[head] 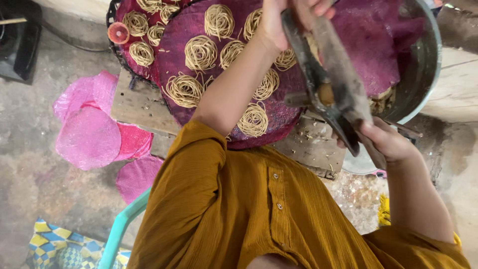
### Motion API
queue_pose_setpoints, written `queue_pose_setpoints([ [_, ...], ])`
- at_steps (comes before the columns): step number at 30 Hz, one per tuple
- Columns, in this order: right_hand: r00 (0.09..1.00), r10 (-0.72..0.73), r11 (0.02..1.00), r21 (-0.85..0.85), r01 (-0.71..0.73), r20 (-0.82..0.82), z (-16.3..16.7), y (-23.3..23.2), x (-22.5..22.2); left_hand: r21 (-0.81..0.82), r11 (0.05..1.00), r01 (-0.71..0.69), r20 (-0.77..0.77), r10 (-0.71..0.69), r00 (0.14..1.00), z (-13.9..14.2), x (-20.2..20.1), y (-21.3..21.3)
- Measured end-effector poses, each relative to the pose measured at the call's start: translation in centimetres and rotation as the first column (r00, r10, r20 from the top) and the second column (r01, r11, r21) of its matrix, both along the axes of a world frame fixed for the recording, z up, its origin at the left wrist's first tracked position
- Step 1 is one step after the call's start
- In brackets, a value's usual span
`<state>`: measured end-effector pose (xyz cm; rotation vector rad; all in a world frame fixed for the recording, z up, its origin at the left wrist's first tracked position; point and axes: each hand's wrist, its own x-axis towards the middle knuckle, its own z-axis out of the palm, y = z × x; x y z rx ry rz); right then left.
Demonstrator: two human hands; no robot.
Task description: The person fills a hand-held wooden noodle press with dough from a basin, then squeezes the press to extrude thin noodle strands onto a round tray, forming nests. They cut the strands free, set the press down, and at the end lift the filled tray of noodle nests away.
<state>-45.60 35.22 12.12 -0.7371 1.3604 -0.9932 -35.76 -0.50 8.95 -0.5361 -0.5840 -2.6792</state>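
My left hand [286, 20] grips the top of the metal press [331, 74], fingers wrapped around its handles, while my right hand [386, 139] clamps its lower end. The press hangs tilted over the purple mat [189, 89] of noodle coils [200, 52], beside the steel bowl [423, 74].

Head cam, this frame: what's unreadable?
- Left hand: fingers cut off by the top edge, so its grip on the noodle press is partly unseen.
- Right hand: fingers hidden behind the press handle.
- Metal bowl contents: blocked by the press.
- Purple mat: middle covered by the forearm.
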Motion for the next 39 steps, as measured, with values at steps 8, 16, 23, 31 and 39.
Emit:
queue_pose_setpoints([
  [8,0.951,-0.022,0.972,0.215,0.092,-0.307,-1.2,1.1,-0.4,0.134,0.986,-0.097,0.094,0.085,0.992,-4.4,1.3,0.4],
  [16,0.887,-0.057,0.989,0.094,0.112,-0.457,0.6,1.6,0.5,-0.087,0.965,-0.249,-0.145,0.235,0.961,0.5,2.7,0.2],
  [23,0.632,0.08,0.988,0.147,0.054,-0.77,1.5,1.5,0.0,-0.041,0.991,-0.13,-0.069,0.127,0.989,0.5,3.3,1.3],
  [31,0.818,-0.032,0.999,-0.022,0.023,-0.574,-2.4,2.1,2.0,-0.086,0.983,-0.161,-0.172,0.144,0.975,0.2,7.1,0.9],
  [39,0.802,-0.036,0.987,0.107,0.123,-0.596,-2.9,5.0,1.5,-0.005,0.999,0.042,0.009,-0.042,0.999,-2.7,4.5,3.4],
])
